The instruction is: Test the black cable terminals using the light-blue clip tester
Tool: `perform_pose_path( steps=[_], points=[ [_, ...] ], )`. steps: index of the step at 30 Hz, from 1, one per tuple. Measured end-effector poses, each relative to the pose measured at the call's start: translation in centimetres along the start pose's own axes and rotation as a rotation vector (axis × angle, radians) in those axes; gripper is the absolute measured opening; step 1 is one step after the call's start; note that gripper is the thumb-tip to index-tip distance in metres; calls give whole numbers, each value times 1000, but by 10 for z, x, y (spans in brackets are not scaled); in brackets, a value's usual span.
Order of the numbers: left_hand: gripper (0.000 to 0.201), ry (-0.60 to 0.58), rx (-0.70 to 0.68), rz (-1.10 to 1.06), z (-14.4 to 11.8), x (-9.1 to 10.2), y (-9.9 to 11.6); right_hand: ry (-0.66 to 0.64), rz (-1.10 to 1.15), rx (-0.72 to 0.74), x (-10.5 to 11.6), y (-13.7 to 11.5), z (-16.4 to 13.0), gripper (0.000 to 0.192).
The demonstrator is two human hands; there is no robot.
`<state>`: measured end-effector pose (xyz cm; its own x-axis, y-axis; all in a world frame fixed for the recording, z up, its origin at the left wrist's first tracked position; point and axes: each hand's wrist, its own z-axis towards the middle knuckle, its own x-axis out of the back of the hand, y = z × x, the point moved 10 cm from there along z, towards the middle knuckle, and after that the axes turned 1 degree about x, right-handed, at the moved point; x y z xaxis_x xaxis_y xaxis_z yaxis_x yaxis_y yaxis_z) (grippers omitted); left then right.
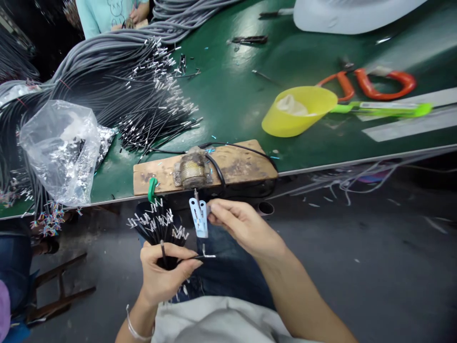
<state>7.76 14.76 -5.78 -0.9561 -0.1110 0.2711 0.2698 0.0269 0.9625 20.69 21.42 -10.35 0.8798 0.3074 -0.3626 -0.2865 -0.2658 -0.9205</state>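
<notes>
My left hand (167, 271) is closed around a bundle of black cables (152, 233) whose tips show silvery foil and bare wire. Between its thumb and forefinger, one cable (191, 257) sticks out to the right with a split shiny end. A light blue clothespin (198, 219) hangs at the shaft of a small motor (193, 169), just beyond the bundle. At the clothespin's right side, my right hand (246, 226) has thumb and forefinger pinched together. A small greyish bit shows at those fingertips, too indistinct to name.
The motor sits on a wooden board (243, 164) at the green table's (228, 109) edge. Piled cables (107, 71) and a clear plastic bag (64, 147) lie left. Rightward are a yellow cup (285, 121), orange-handled scissors (383, 85) and a green cutter (389, 109). Another person (103, 16) works opposite.
</notes>
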Motion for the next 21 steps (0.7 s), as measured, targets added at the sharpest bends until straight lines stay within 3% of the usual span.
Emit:
perform_pose_path(
  steps=[2,7,12,18,21],
  points=[
    [1,20,-16,0,1,3,3,107,8,49,3,-10,6,46],
    [1,66,-43,38,8,5,9,66,330,-12,-25,0,16,41],
    [3,81,-45,97,13,1,9,64,561,-74,-34,17,15,36],
    [3,75,-26,144,9,1,6,127,654,-137,-18,43,14,45],
    [2,40,-17,148,4,0,3,232,551,-63,5,47,3,38]
  ],
)
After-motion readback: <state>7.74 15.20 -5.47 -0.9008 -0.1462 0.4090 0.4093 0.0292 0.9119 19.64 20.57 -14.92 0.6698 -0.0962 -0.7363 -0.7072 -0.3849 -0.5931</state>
